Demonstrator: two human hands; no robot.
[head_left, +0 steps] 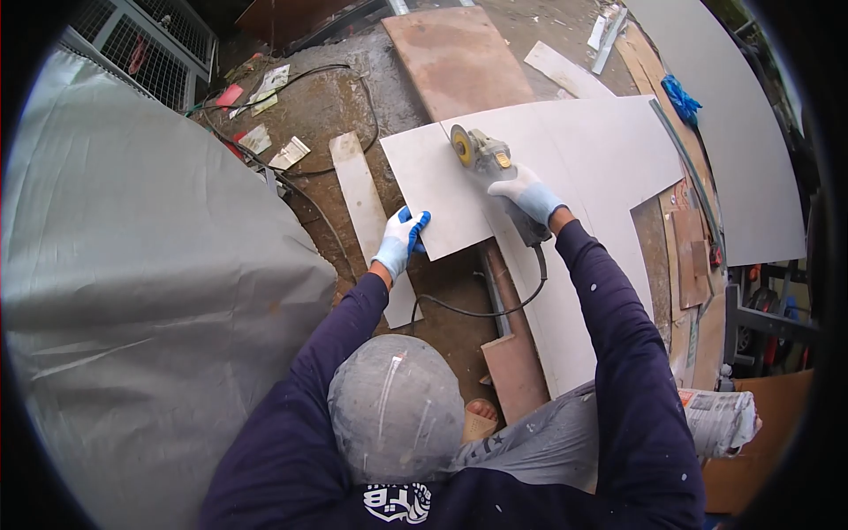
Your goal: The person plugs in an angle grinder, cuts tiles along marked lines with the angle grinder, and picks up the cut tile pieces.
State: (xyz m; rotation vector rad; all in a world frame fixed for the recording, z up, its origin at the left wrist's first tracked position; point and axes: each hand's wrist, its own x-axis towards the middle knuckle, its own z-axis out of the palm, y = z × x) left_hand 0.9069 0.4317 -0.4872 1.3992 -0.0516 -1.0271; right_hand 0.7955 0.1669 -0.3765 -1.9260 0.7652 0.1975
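My right hand (530,193), in a white and blue glove, is wrapped round the body of an angle grinder (484,157). The grinder's yellow-centred disc (460,146) is at a thin line that runs across a large white board (583,150). My left hand (402,237), gloved in white with blue fingertips, grips the near left edge of the board; its fingers under the edge are partly hidden. A dark power cord (495,313) hangs from the grinder and loops below the board. Whether the disc touches the board I cannot tell.
A grey sheet (159,265) covers something big on the left. A narrow white strip (358,190) lies on the ground near a black cable (371,110). Brown boards (455,57) lie beyond and beneath. On the right are a blue glove (681,99), a hose (702,190) and a white sack (720,421).
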